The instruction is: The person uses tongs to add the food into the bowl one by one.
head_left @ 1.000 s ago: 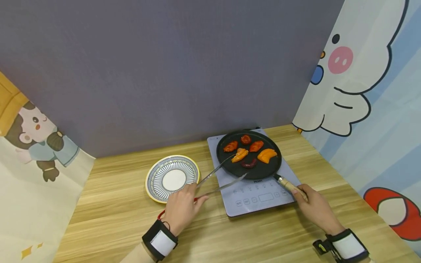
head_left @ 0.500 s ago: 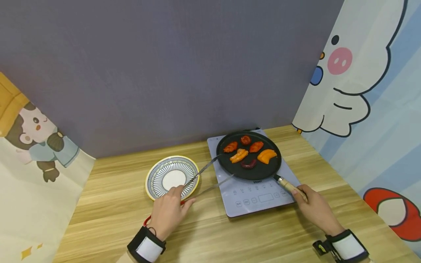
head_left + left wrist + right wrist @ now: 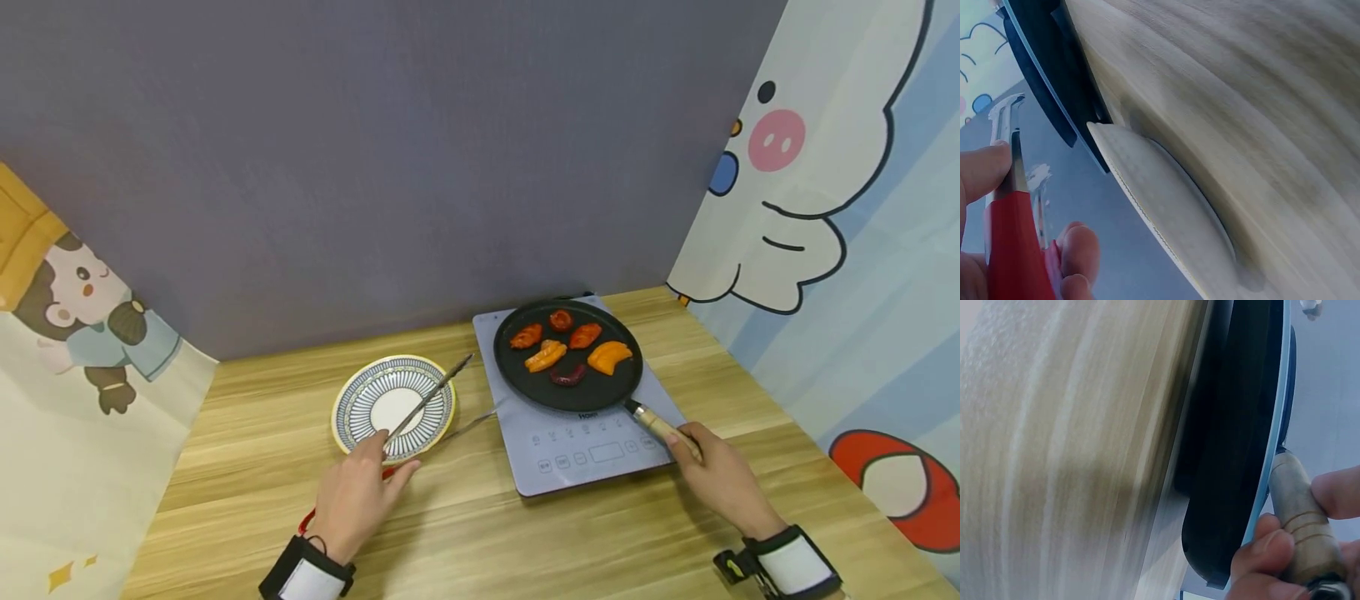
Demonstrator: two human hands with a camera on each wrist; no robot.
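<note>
My left hand [image 3: 356,500] grips metal tongs [image 3: 431,398] by their red handles [image 3: 1016,250]. The tong arms stand apart with nothing between them; one crosses above the patterned plate [image 3: 345,414], the other points at the cooktop's left edge. My right hand [image 3: 720,475] grips the wooden handle [image 3: 656,421] of a flat black frying pan [image 3: 525,379], fingers wrapped round it in the right wrist view. Several pieces of food lie in the pan: reddish pieces [image 3: 585,335], two orange ones [image 3: 610,357] and a dark red curved one [image 3: 568,375].
The pan sits on a pale induction cooktop [image 3: 570,471] with touch controls along its front. A wooden table [image 3: 480,533] carries everything. Behind it rises a grey panel [image 3: 412,167], with cartoon-printed sheets [image 3: 885,350] at the sides.
My left hand has drawn the tongs back from the pan, leftward and toward me, until one arm is over the plate. The right hand and the pan stay put.
</note>
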